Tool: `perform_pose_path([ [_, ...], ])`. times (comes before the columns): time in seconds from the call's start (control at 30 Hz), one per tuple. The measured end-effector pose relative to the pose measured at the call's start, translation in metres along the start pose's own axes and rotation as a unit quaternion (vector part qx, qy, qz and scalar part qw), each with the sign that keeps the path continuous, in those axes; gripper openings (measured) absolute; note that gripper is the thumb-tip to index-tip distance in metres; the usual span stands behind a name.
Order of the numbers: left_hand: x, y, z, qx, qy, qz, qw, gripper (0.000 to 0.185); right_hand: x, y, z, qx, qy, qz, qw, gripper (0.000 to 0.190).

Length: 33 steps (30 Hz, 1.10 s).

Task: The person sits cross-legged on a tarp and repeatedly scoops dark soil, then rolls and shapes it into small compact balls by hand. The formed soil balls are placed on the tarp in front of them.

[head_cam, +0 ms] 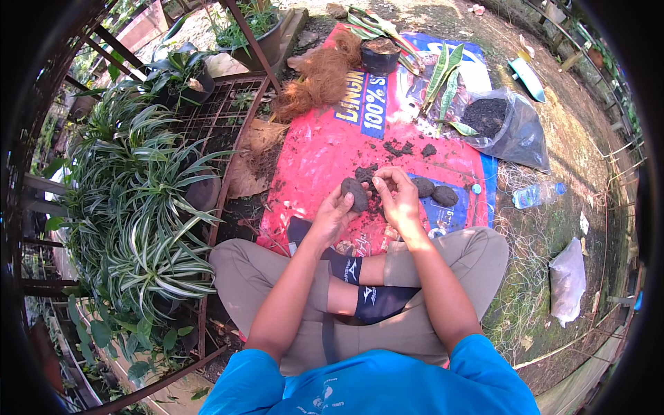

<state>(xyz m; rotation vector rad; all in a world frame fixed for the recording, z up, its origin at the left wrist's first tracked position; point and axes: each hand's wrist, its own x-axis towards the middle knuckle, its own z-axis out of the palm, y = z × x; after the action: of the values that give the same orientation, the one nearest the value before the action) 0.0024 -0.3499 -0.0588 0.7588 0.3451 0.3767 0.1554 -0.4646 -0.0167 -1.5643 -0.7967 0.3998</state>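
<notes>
My left hand [338, 211] holds a dark, rounded lump of moist soil [355, 194], its fingers wrapped around the lower side. Just to the right, my right hand [398, 199] is raised with thumb and fingertips close together; whether a small bit sits between them is hard to tell. Behind the hands lies a loose heap of dark soil [366, 173] on the red printed banner [311, 161]. Two more moulded soil lumps, a farther one [423, 187] and a nearer one [445, 196], rest touching or nearly so to the right of my right hand.
Brown coconut fibre [324, 75], a black pot [380, 55] and cut snake plant leaves [440, 83] lie on the banner's far part. An open plastic bag of dark soil [487, 117] slumps at right, near a plastic bottle [538, 195] and tangled string [511, 228]. Spider plants [150, 207] crowd the left.
</notes>
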Motion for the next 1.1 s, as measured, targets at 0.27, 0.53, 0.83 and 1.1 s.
perform_pose_path([
  [0.27,0.001,-0.005,-0.003,0.121,0.059,0.066,0.989,0.064,-0.008,-0.001,0.004,0.091,-0.061,0.082,0.991,0.013],
  [0.53,0.002,-0.004,-0.006,0.112,0.044,0.053,0.991,0.063,-0.014,-0.009,0.011,0.031,-0.022,0.099,0.994,0.014],
  [0.83,0.001,0.002,0.001,0.149,0.024,0.067,0.986,0.067,-0.006,0.002,0.004,0.149,-0.041,0.147,0.977,0.029],
  [1.1,-0.001,0.0,0.0,0.147,0.017,0.054,0.987,0.071,0.0,0.007,-0.002,0.319,0.002,0.118,0.94,0.032],
])
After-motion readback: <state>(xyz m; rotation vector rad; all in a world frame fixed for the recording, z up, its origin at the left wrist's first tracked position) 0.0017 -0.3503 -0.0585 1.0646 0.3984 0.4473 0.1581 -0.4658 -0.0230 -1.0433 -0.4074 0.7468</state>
